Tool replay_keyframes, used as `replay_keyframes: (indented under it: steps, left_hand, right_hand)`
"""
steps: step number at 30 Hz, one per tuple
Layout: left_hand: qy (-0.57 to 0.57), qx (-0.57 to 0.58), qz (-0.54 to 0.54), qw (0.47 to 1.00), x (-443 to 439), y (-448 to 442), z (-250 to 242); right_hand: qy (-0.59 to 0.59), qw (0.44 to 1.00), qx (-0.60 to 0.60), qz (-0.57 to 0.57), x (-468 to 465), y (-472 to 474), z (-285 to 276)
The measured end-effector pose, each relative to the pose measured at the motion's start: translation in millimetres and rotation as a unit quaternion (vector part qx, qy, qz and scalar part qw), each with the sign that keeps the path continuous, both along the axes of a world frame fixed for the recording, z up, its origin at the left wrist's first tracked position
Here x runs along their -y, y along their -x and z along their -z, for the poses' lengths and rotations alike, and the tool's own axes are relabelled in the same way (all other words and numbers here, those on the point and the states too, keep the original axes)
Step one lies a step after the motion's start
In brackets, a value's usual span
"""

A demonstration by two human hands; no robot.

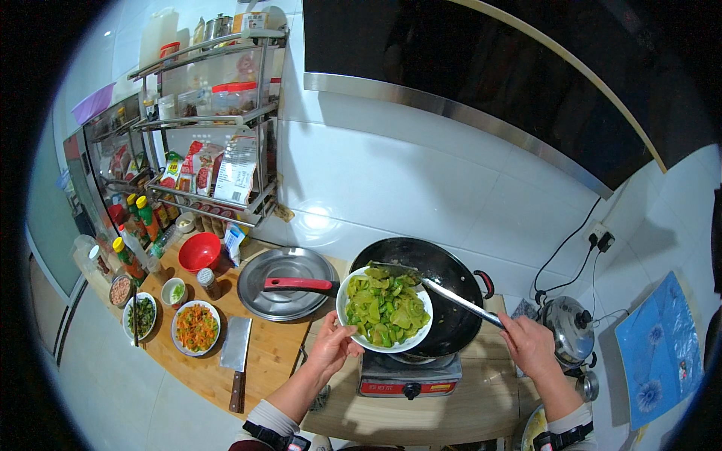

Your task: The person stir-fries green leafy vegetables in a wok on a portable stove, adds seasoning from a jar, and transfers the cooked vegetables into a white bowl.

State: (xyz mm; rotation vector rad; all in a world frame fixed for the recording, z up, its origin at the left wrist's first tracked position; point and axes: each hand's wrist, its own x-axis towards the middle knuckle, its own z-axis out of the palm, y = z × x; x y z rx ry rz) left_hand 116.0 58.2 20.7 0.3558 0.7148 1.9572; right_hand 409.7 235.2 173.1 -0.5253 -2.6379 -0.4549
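Observation:
My left hand [334,345] grips the near-left rim of a white bowl [416,342] heaped with sliced green vegetables [386,307]. My right hand [524,343] is closed on the handle of a metal spatula [459,300]; its blade lies against the vegetables at the bowl's far rim. Both are over the left part of a black wok [451,332], which has a red-and-black handle and some scraps inside. Under the wok is a portable gas stove [410,375]. The wok's inside is partly hidden by the bowl.
Left of the wok are a metal lid [254,284], a cleaver [236,344], a red bowl [200,252], and a bowl of chopped carrot and greens [196,328] on a wooden board [271,372]. A lidded metal pot [567,332] stands right; a range hood [451,110] hangs above.

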Motion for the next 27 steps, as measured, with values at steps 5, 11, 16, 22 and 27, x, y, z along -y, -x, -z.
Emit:
replay_keyframes:
  steps: [5, 11, 16, 22, 27]
  left_hand:
    - [0.001, 0.0, -0.001, 1.0, -0.4, -0.1, 1.0]
    - [0.009, -0.01, 0.002, 1.0, -0.8, 0.2, 5.1]
    - [0.002, -0.016, 0.001, 1.0, -1.2, -1.2, 5.4]
    - [-0.001, -0.018, 0.004, 1.0, 1.3, -2.2, 4.7]
    - [0.004, -0.019, 0.008, 1.0, 3.6, -2.8, 4.9]
  right_hand:
    - [-0.05, 0.998, -0.023, -0.019, -4.2, -4.8, 2.3]
    - [-0.066, 0.996, -0.059, -0.032, -7.2, -8.7, 4.8]
    - [-0.046, 0.998, -0.029, -0.025, -7.7, -11.1, 5.6]
    - [-0.037, 0.999, -0.029, -0.02, -5.8, -11.8, 4.8]
    - [0.063, 0.996, -0.057, 0.021, -6.9, -16.4, 7.1]
